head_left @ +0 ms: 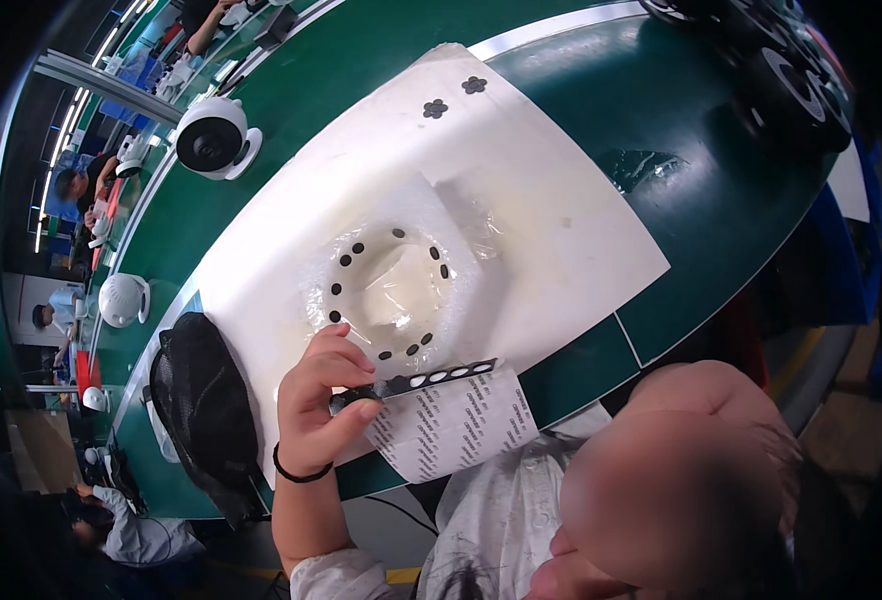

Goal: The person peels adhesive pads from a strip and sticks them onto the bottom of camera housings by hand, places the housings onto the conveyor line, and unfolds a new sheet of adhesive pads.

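Left hand (326,400) pinches end of black die-cut strip (451,375) along top edge of printed backing paper (451,425), just below film-wrapped ring (453,315) bearing black oval pads (336,289). Right hand (651,500) blurred, grip untellable. Strip likely curls: pinch lightly, keep paper flat.

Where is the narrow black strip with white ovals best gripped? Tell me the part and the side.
Probably pinch its right end, coming from the right. The narrow black strip with white ovals points that way with that end uncovered, while the left hand pinches the other; white printed paper lies along its lower edge.
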The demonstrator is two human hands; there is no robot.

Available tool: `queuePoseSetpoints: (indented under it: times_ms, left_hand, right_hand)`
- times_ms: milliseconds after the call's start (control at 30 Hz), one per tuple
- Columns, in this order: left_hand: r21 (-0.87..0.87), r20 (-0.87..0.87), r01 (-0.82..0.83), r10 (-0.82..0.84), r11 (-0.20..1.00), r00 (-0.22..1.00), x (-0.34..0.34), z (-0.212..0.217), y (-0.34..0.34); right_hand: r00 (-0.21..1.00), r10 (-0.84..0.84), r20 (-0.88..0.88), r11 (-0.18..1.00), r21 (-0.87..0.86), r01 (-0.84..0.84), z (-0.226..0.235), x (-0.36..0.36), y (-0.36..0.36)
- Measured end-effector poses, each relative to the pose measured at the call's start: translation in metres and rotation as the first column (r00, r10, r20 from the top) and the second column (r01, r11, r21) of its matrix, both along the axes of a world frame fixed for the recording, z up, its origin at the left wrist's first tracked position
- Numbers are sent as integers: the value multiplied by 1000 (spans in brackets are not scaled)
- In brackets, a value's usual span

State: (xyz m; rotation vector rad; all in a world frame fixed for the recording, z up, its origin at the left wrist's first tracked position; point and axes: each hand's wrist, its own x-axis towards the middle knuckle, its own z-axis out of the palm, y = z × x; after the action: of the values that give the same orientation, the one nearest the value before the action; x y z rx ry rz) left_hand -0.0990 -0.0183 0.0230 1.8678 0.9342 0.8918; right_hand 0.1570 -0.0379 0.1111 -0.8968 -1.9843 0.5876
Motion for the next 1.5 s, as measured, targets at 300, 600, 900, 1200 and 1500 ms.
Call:
queuePoseSetpoints:
  times_ms: [300,600,900,1200,1500]
  left_hand:
    - [-12,1,15,-14,1000,1000,1,-2,0]
    - [-5,-8,7,-7,1000,1000,4,-3,-1]
    - [8,-24,4,-3,1000,1000,6,-3,1]
    - [82,-64,19,-14,996,998,10,-5,1]
    - [241,-145,66,-31,968,989,19,0,-5]
  right_hand:
    - [999,30,13,998,55,-30,-11,26,-15]
    - [998,54,16,994,99,-55,7,-11,22]
    - [995,88,34,986,136,-92,-1,-5,20]
    - [982,85,167,976,184,-116,-36,8,11]
    - [974,188,124,982,12,-191,-54,-6,18]
